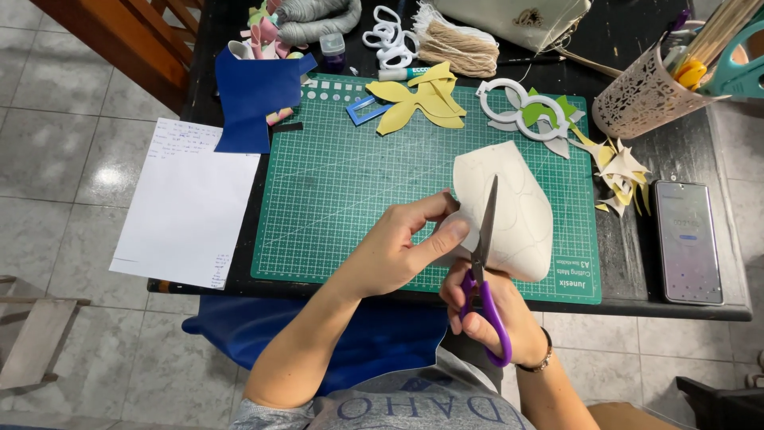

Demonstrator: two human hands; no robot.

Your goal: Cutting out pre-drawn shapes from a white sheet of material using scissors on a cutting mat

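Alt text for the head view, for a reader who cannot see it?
Right hand works purple-handled scissors into a cream foam sheet steadied by the left hand, above a green cutting mat strewn with yellow cutouts.

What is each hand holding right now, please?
Left hand: fingers pinched on the edge of the cream sheet.
Right hand: closed through the handles of the purple scissors, blades up against the sheet.

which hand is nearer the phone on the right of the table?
Right. The right hand holds the purple-handled scissors, left of the phone. The left hand grips the cream sheet, farther left still.
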